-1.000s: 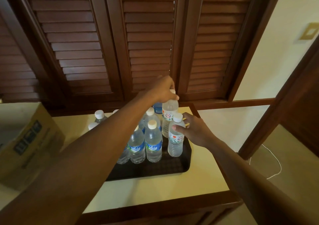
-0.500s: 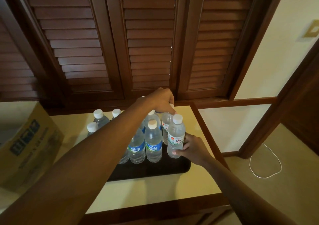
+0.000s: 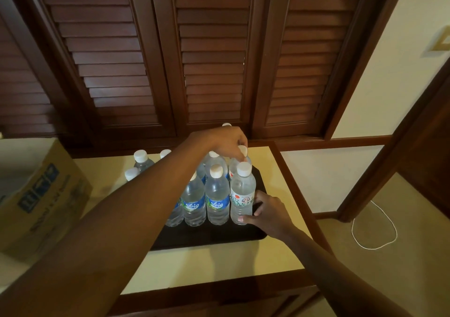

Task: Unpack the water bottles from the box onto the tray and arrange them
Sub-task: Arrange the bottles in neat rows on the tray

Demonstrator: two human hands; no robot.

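A black tray (image 3: 214, 237) lies on the cream table top and carries several clear water bottles with white caps. My right hand (image 3: 267, 213) grips the lower part of the front right bottle (image 3: 242, 195), which has a white and green label and stands upright on the tray. My left hand (image 3: 225, 142) reaches over the rows and pinches the cap of the bottle behind it (image 3: 241, 157). Two blue-label bottles (image 3: 216, 195) stand to the left of the front right bottle. My left forearm hides part of the left rows.
A cardboard box (image 3: 41, 195) sits at the left on the table. Three more bottles (image 3: 141, 161) stand behind my left arm. Brown louvred doors (image 3: 211, 61) rise behind the table. The table's wooden edge (image 3: 299, 187) runs along the right; a white cord (image 3: 375, 229) lies on the floor.
My left hand lowered the back right bottle onto the tray. My right hand slid from the top of the front right bottle down to its base.
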